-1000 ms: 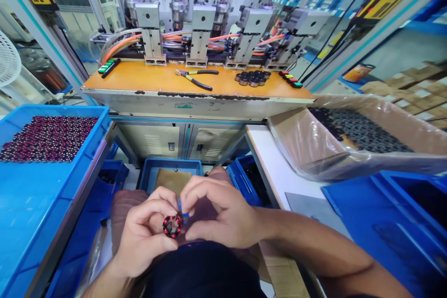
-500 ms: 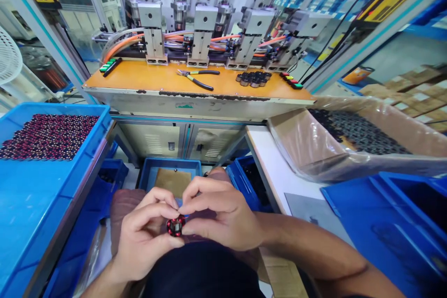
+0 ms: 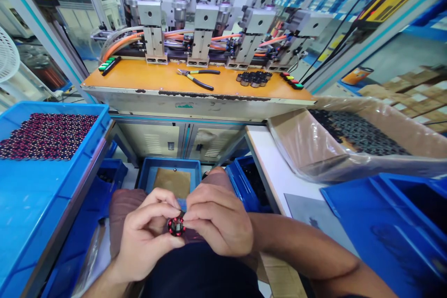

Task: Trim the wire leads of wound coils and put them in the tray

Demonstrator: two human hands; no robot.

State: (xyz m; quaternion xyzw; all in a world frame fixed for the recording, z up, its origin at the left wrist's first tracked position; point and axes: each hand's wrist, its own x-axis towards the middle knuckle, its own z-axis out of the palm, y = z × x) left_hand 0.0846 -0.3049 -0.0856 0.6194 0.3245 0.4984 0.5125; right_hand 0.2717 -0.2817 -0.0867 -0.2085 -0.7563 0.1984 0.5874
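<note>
Lower centre | your left grip [image 3: 150,233] holds the red-and-black ring [image 3: 171,227] | your right grip [image 3: 220,223], pinched closed, seemingly works its edge | next move likely needs steadiness

Below the orange ledge [image 3: 157,79], the underside of a ring-shaped part [image 3: 176,226] is hidden in the left hand [image 3: 148,230], while the right hand [image 3: 218,219] conceals whatever may lie between its fingertips at the ring's upper right (a wire or nothing, too small to tell). Left of the ledge, the white round grille [image 3: 7,56] is cut off by the picture's edge, as is the blue tray [image 3: 31,195] below it, whose red-and-black parts [image 3: 52,136] blur together. Right of the ledge, the plastic-lined box [image 3: 401,118] runs out of view and the labels on the stacked cartons [image 3: 408,88] cannot be read.
</note>
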